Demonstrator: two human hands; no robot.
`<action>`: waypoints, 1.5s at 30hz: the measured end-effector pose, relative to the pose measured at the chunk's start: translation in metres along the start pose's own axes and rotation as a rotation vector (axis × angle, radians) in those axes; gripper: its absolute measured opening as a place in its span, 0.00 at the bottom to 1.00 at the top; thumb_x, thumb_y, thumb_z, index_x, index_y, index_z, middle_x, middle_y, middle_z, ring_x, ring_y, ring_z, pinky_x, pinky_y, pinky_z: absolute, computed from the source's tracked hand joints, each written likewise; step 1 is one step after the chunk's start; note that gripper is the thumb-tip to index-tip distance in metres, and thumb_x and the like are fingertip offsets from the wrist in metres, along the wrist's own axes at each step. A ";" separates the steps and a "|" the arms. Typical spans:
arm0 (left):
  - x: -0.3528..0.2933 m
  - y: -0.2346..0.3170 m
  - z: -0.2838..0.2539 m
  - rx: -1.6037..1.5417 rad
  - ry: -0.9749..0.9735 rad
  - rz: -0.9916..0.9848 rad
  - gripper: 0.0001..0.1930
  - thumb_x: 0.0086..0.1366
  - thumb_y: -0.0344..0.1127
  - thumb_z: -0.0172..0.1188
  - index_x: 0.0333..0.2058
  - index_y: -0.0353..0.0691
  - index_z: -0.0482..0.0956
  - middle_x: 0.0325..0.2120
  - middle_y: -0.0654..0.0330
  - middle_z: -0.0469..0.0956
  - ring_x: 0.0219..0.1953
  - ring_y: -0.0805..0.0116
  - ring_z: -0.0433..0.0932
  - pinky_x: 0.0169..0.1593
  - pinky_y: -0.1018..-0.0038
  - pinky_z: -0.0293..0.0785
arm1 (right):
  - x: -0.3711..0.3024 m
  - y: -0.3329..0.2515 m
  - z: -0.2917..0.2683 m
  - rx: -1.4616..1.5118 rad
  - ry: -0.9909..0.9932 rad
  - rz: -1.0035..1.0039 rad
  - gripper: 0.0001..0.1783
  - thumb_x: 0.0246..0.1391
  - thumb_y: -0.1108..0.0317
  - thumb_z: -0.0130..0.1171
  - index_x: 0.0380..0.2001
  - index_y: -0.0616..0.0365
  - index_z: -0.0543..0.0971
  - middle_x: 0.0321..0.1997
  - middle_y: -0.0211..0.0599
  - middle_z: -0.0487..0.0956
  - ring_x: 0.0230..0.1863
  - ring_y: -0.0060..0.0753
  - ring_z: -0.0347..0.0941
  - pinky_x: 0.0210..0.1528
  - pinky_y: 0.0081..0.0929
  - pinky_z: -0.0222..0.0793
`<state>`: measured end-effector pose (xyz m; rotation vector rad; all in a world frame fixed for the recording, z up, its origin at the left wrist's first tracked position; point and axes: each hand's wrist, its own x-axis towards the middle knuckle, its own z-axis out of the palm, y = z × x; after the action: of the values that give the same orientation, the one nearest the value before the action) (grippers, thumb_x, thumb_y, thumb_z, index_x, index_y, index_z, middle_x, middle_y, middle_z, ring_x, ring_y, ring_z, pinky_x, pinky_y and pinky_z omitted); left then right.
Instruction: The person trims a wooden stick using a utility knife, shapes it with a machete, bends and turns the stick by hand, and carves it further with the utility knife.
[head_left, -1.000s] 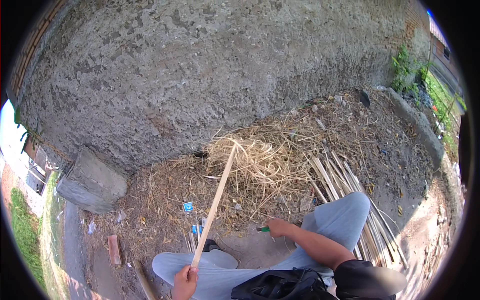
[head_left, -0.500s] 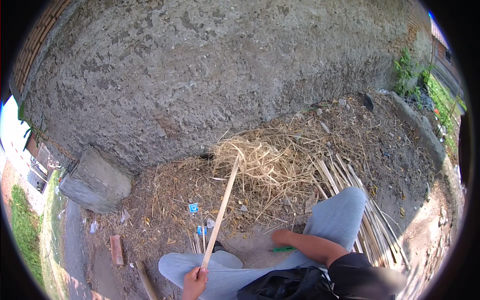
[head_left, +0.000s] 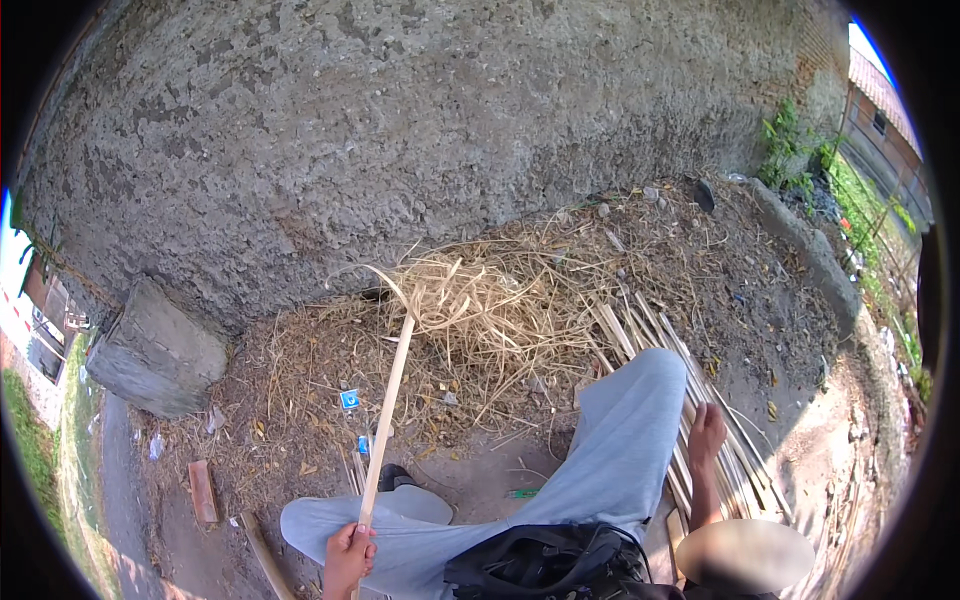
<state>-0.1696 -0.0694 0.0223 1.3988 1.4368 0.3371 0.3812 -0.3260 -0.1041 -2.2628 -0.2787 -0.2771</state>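
Observation:
My left hand (head_left: 348,560) is closed round the lower end of a long pale bamboo strip (head_left: 390,408). The strip slants up and away, its far end at a heap of curly shavings (head_left: 475,300) by the wall, where a thin peel curls off to the left. Beyond my right knee, my right hand (head_left: 707,436) is over several long bamboo strips (head_left: 668,352) lying on the ground. Its fingers are small and blurred, and I cannot make out whether they touch a strip. A green object (head_left: 522,493), perhaps a tool's handle, lies on the dirt between my legs.
A rough grey wall (head_left: 400,130) rises ahead. At the left stand a concrete block (head_left: 158,350) and a reddish brick (head_left: 202,490), with a wooden pole (head_left: 265,555) nearer me. Blue packets (head_left: 349,399) lie on the littered dirt. A black bag (head_left: 540,562) rests on my lap.
My right hand has swung from beside the green object, over my right knee, to the strips on the right. My left hand still grips its strip. The whole view has shifted slightly.

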 end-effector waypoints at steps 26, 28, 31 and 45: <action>0.003 0.017 0.011 -0.134 0.003 -0.136 0.11 0.72 0.37 0.47 0.35 0.37 0.73 0.14 0.67 0.66 0.11 0.82 0.59 0.13 0.81 0.56 | -0.181 0.170 -0.016 -0.344 -0.919 0.629 0.53 0.40 0.44 0.62 0.63 0.63 0.53 0.55 0.56 0.57 0.57 0.56 0.54 0.58 0.45 0.56; 0.002 0.018 0.010 -0.144 0.002 -0.142 0.11 0.72 0.37 0.47 0.35 0.37 0.73 0.14 0.68 0.66 0.11 0.82 0.59 0.13 0.81 0.56 | -0.173 0.165 -0.013 -0.337 -0.916 0.624 0.51 0.41 0.45 0.61 0.63 0.63 0.54 0.54 0.55 0.58 0.56 0.55 0.55 0.57 0.45 0.56; 0.002 0.018 0.011 -0.129 0.014 -0.134 0.11 0.72 0.37 0.47 0.35 0.37 0.73 0.14 0.68 0.66 0.11 0.82 0.59 0.13 0.81 0.56 | -0.165 0.159 -0.012 -0.335 -0.913 0.609 0.49 0.43 0.46 0.60 0.62 0.63 0.55 0.52 0.54 0.59 0.54 0.54 0.56 0.55 0.44 0.57; 0.001 0.019 0.012 -0.146 0.011 -0.122 0.12 0.72 0.38 0.47 0.34 0.37 0.73 0.15 0.68 0.66 0.11 0.83 0.58 0.13 0.81 0.54 | -0.133 0.140 -0.016 -0.338 -0.876 0.551 0.37 0.50 0.53 0.54 0.58 0.64 0.61 0.42 0.50 0.63 0.44 0.50 0.59 0.48 0.43 0.59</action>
<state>-0.1490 -0.0687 0.0322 1.1878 1.4696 0.3644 0.2934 -0.4426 -0.2322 -2.5576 -0.0342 1.0400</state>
